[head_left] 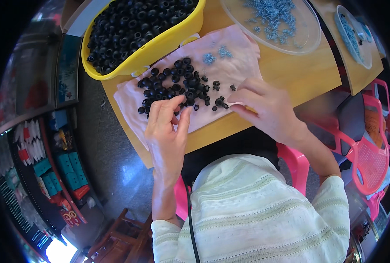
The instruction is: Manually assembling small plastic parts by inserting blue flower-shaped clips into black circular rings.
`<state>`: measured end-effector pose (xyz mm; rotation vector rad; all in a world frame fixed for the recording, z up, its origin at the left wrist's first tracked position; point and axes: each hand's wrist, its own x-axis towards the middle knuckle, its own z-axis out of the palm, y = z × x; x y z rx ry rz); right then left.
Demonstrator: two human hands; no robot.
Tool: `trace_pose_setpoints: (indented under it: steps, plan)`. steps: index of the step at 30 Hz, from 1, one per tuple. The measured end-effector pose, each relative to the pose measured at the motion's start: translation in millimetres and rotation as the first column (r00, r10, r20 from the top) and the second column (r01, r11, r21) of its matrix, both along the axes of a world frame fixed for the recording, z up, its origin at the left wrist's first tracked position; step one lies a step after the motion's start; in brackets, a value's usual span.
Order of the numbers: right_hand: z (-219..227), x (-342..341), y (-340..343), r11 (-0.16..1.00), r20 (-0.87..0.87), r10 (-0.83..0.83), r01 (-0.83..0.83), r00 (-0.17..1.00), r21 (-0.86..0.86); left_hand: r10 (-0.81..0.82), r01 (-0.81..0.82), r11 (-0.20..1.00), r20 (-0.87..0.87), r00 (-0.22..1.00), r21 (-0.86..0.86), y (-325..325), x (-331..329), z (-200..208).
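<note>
On a pink cloth [241, 48] lies a loose heap of small black round parts [160, 90], hollow like beads or caps. My left hand [166, 125] is at the near edge of this heap, thumb and fingers curled together over dark pieces; what sits between the tips is partly hidden. To the right of the heap, my right hand [271, 109] pinches thumb and forefinger together, with a small pale sliver showing at the tips that I cannot identify. Smaller black fittings [221, 103] lie just left of those fingertips. Two little clusters of light-blue pieces [209, 58] rest farther up the cloth.
A yellow tub [164, 39] full of black round parts stands at the far left of the wooden table [311, 83]. A clear round tray [307, 46] of blue pieces is at the far right. Pink chairs [372, 160] stand right; stocked shelves [57, 175] line the left.
</note>
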<state>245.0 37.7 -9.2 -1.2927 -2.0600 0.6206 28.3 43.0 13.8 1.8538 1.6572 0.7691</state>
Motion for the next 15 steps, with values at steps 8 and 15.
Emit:
trace_pose_setpoints:
  steps: [8, 15]
  plan:
    - [-9, -9, 3, 0.994, 0.033, -0.097, 0.095, 0.995, 0.046, -0.104, 0.104, 0.995, 0.035, 0.994, 0.016, -6, 25, -5]
    - [-13, -9, 6, 0.999, 0.048, -0.035, 0.034, 0.998, 0.034, -0.194, 0.199, 0.979, -0.076, 0.978, 0.05, -7, 33, -20]
